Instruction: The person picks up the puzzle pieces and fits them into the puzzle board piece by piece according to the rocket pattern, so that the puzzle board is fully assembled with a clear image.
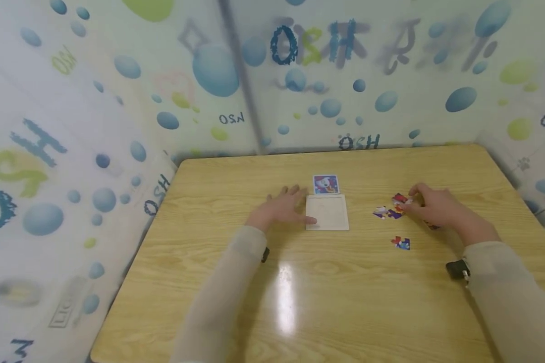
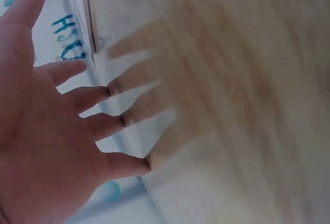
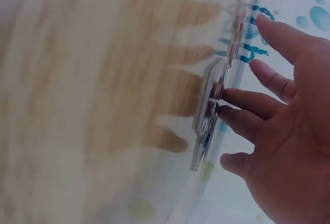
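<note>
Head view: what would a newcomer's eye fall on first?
Probably the wall, with its blue and green blobs and lettering, behind the table. Then the bright puzzle pieces by the right hand, and the pale tray beside the left hand.

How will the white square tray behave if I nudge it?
The white square tray looks thin and straight-edged, so it's probably light and fairly stiff. Lying flat on the glossy table, it would likely slide rather than tip.
</note>
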`<state>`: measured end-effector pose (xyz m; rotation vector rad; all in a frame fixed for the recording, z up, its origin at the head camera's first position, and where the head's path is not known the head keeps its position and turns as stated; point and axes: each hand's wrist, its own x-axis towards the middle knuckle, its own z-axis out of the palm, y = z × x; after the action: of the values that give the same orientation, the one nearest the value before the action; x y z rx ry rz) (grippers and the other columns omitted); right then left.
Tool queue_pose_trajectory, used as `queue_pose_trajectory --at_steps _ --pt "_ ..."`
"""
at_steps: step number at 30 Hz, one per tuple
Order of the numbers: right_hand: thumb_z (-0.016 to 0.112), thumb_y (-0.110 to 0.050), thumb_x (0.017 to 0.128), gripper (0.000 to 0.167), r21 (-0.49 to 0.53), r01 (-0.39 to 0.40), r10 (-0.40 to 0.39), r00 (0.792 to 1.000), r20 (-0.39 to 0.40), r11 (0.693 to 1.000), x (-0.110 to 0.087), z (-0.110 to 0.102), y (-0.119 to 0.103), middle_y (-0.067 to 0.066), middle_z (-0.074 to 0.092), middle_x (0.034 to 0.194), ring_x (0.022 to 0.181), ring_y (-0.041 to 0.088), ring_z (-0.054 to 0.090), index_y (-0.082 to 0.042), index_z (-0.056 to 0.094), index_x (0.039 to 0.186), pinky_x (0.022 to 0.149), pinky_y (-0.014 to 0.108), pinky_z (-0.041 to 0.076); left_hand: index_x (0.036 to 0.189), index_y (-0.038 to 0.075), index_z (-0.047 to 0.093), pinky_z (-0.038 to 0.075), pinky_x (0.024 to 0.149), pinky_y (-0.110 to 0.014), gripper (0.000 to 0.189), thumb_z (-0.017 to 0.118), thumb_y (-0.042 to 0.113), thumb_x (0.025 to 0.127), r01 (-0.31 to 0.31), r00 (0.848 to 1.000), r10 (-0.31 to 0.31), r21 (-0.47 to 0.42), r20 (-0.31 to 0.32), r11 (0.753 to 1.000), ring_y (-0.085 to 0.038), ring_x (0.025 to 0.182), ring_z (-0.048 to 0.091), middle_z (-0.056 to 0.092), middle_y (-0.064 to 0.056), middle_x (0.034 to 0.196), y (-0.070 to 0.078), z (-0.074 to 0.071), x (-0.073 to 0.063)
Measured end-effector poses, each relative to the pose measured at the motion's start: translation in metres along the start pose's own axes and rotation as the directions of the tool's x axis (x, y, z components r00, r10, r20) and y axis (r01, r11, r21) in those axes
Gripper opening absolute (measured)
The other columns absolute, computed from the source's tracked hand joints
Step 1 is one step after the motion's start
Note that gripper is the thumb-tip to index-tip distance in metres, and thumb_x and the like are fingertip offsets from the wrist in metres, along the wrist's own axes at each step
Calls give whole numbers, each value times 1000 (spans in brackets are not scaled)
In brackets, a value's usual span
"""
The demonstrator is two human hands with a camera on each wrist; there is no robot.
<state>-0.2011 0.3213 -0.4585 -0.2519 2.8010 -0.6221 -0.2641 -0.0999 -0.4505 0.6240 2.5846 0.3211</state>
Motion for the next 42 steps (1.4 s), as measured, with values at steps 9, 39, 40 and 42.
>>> queue_pose_trajectory --at_steps 9,39,40,42 --pt "55 -49 110 75 8 -3 3 1000 2 1000 6 -5 2 47 47 148 136 65 46 15 42 147 112 75 42 171 32 21 3 129 -77 114 76 76 82 27 1000 -27 -18 -13 999 -41 168 4 8 -4 182 2 2 -2" --pt "68 -42 103 54 -74 -40 40 999 -1 996 9 -1 -15 31 72 120 81 28 63 0 61 137 73 47 56 170 29 27 4 129 -76 115 87 65 79 35 999 -35 23 21 999 -42 168 1 6 -7 182 12 2 -4" --pt "68 -42 103 54 -80 -39 39 999 -7 996 8 -1 -15 31 72 120 81 28 63 0 62 137 74 48 57 170 29 27 4 129 -76 115 86 65 79 34 999 -35 26 20 999 -43 168 1 6 -7 182 12 2 -5" --pt "68 -40 103 53 -86 -38 37 999 -18 996 8 -1 -15 32 72 120 82 29 63 1 62 137 76 50 57 170 29 27 4 129 -77 114 86 64 79 35 999 -35 25 18 999 -43 168 1 6 -8 182 13 1 -5"
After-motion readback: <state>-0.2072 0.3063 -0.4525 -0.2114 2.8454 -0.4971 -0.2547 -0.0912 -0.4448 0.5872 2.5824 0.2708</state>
